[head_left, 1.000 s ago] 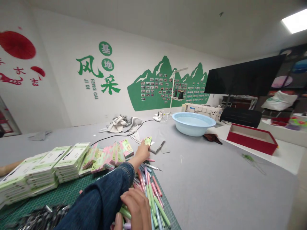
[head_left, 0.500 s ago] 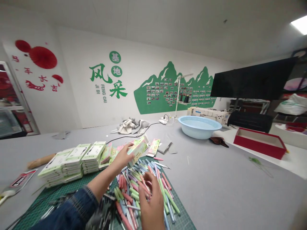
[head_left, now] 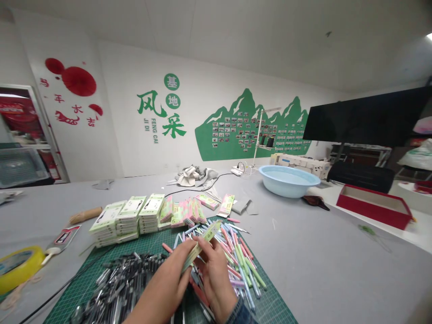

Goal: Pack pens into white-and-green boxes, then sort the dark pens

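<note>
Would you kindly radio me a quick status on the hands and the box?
Left hand gripping box. Right hand against it, grip unclear. Box tilted, above mat. Loose pens crowding the mat beside the right hand.

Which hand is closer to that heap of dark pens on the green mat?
Left. The left hand is just to the right of the dark pens; the right hand is farther right, beyond the left one, by the pastel pens.
</note>
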Tool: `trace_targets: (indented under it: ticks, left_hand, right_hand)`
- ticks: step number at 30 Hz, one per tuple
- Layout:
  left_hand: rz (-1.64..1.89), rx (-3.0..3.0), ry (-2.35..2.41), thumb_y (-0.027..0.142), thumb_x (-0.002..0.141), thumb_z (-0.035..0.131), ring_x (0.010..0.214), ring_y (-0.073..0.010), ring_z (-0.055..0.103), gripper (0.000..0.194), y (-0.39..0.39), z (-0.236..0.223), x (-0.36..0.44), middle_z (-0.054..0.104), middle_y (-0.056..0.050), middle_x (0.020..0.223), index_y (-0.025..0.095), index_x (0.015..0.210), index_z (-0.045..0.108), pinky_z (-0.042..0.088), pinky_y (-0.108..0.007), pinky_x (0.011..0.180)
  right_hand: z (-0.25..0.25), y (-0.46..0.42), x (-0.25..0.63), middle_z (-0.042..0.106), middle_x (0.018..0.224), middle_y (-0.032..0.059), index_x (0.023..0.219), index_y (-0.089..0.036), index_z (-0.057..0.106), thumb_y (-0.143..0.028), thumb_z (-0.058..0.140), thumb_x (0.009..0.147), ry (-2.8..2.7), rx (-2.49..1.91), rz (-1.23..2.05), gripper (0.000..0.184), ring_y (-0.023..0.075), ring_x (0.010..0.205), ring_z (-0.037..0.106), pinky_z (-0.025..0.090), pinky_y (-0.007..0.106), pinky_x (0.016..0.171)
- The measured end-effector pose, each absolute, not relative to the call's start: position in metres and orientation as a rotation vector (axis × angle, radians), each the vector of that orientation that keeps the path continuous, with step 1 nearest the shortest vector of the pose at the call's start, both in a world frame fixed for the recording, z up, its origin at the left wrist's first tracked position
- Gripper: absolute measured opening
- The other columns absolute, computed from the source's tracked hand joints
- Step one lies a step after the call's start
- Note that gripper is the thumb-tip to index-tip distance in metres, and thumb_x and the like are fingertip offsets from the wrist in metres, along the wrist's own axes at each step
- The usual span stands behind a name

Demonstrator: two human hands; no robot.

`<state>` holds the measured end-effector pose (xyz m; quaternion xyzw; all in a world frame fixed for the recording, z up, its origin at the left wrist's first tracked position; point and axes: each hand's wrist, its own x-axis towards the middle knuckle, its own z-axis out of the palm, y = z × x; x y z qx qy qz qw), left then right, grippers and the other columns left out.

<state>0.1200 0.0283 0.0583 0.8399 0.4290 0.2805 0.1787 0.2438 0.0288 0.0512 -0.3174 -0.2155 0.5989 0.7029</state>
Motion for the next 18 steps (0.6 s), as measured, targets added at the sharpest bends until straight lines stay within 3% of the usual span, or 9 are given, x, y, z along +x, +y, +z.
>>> trace_targets:
  ticks: [7,12,15,18]
  left_hand:
    - [0.716,2.192,1.375,0.035,0.079,0.059,0.131,-0.0241,0.042,0.060,0.034,0.045,0.105,0.046,-0.004,0.143,0.032,0.136,0.042,0.037,-0.035,0.106]
    - [0.673,1.868,1.216,0.038,0.071,0.067,0.097,-0.0250,0.064,0.079,0.053,0.041,0.095,0.069,-0.008,0.110,0.023,0.140,0.035,0.047,-0.034,0.087]
    - [0.660,1.694,0.989,0.043,0.065,0.072,0.099,-0.0253,0.062,0.074,0.061,0.042,0.089,0.069,-0.008,0.108,0.017,0.130,0.049,0.047,-0.032,0.086]
    - [0.578,1.622,0.867,0.047,0.061,0.074,0.092,-0.0243,0.061,0.057,0.062,0.047,0.087,0.070,-0.007,0.099,0.013,0.105,0.065,0.047,-0.030,0.078]
  right_hand:
    - [0.036,0.025,0.237,0.069,0.101,0.0063,0.104,-0.018,0.060,-0.024,0.072,0.073,-0.583,-0.571,1.309,0.034,0.0218,0.092,0.067,0.051,0.034,0.082]
    - [0.041,0.018,0.239,0.068,0.108,0.0094,0.110,-0.017,0.060,-0.024,0.068,0.077,-0.634,-0.459,1.409,0.035,0.0246,0.099,0.064,0.051,0.038,0.084]
    - [0.046,0.016,0.238,0.067,0.110,0.0105,0.113,-0.017,0.059,-0.025,0.067,0.077,-0.651,-0.414,1.422,0.038,0.0264,0.104,0.062,0.051,0.040,0.084]
    - [0.046,0.017,0.236,0.068,0.108,0.0111,0.114,-0.017,0.059,-0.025,0.068,0.078,-0.644,-0.385,1.433,0.038,0.0268,0.104,0.062,0.051,0.042,0.084]
